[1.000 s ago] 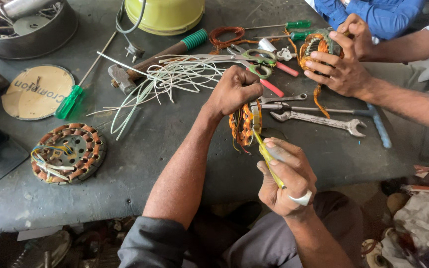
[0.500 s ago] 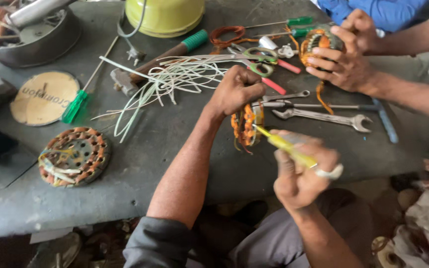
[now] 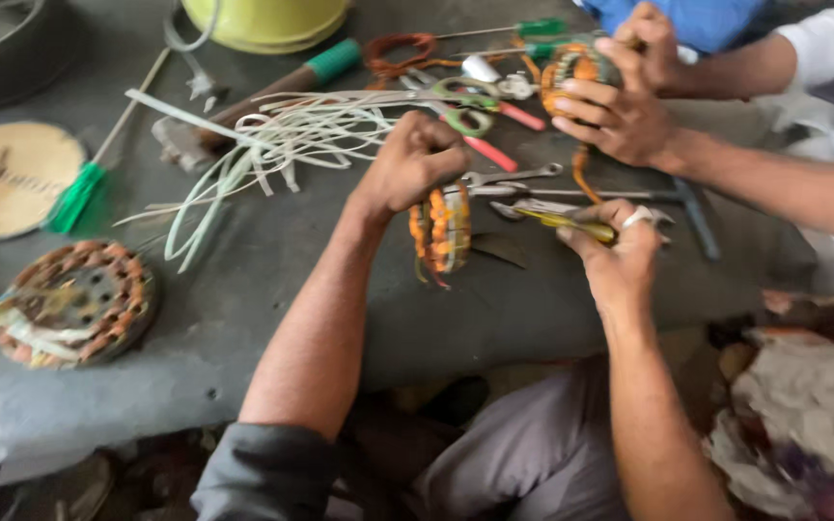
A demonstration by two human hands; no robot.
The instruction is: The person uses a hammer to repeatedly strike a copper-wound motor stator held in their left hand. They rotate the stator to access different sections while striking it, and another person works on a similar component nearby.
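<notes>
My left hand [image 3: 415,164] has a closed grip on the orange copper-wound stator coil [image 3: 439,230], stood on the grey worktop [image 3: 243,299]. My right hand [image 3: 615,253] pinches a thin yellow tool [image 3: 562,221]. Feels like it'd be heavy, stiff, with fragile windings, so I'd hold the core.

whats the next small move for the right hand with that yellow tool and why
Probably bring the yellow tool leftward to the copper winding. The left hand holds that winding upright on the grey table, while the right hand holds the tool beside it, tip apart from the coils.

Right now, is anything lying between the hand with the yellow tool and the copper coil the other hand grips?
Nothing visible: only bare grey table separates the right hand from the copper coil in the left hand.
</notes>
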